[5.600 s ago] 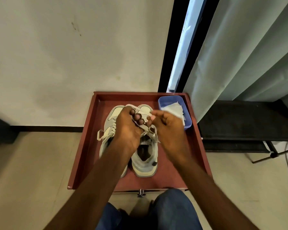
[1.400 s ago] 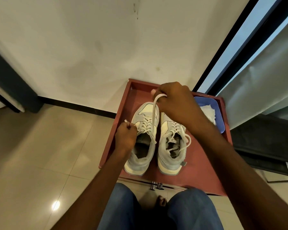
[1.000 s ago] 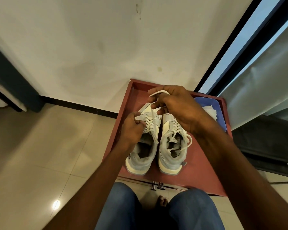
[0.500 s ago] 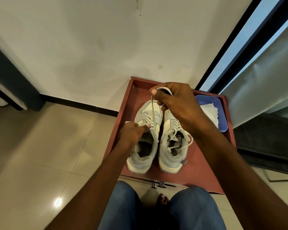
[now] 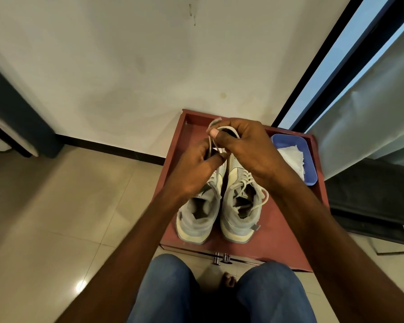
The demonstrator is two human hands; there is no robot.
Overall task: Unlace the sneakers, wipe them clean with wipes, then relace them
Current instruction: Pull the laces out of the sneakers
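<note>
Both sneakers stand side by side, toes toward the wall, in the red tray (image 5: 289, 234), which appears to be a drawer pulled out over the tiled floor (image 5: 56, 217). Your left hand (image 5: 194, 173) and right hand (image 5: 247, 152) are raised together above the toe end of the left sneaker (image 5: 197, 220), and both work one lace (image 5: 216, 180) that runs up from that shoe. The fingers of your right hand are curled round a loop of the lace, with the thumb pressing it near the top; the fingers of your left hand pinch the same lace just below. The right sneaker (image 5: 239, 215) shows its lace crossing the eyelets, with a loose loop lying over the collar, so it reads as laced but untied. Whether the left sneaker's lace is going in or coming out cannot be told from this view, because your hands cover most of its eyelets. The blue tub (image 5: 289, 141) in the far right corner of the tray holds white wipes (image 5: 292, 157) that look folded and unused, which suggests that wiping is not yet done. Judge the task as early: finish unlacing the left sneaker, unlace the right one, wipe both, then relace both.
</note>
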